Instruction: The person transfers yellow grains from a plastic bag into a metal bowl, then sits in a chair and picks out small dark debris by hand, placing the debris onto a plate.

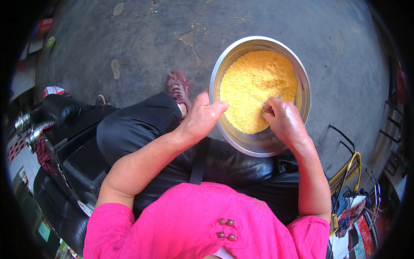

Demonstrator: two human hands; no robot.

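A round stainless steel basin (302, 74) holds a heap of coarse yellow grain (255, 77), like cracked corn. It is at the right of centre, partly above my black-trousered leg; its support underneath is hidden. My left hand (207, 111) grips the basin's left rim, thumb over the edge and fingers outside, mostly out of sight. Inside the basin, my right hand (283, 118) is curled at the grain's near right side, thumb against the fingers. Whether anything lies within that curl is hidden. Beside it, the basin's lower wall shows bare metal.
Grey concrete floor (136, 42) spreads ahead, with scattered yellow bits. A maroon shoe (179, 85) stands left of the basin. Black leather-like seating (61, 200) lies to the left. On the right is a chair with yellow woven strips (346, 168), near a pile of cloth (352, 207).
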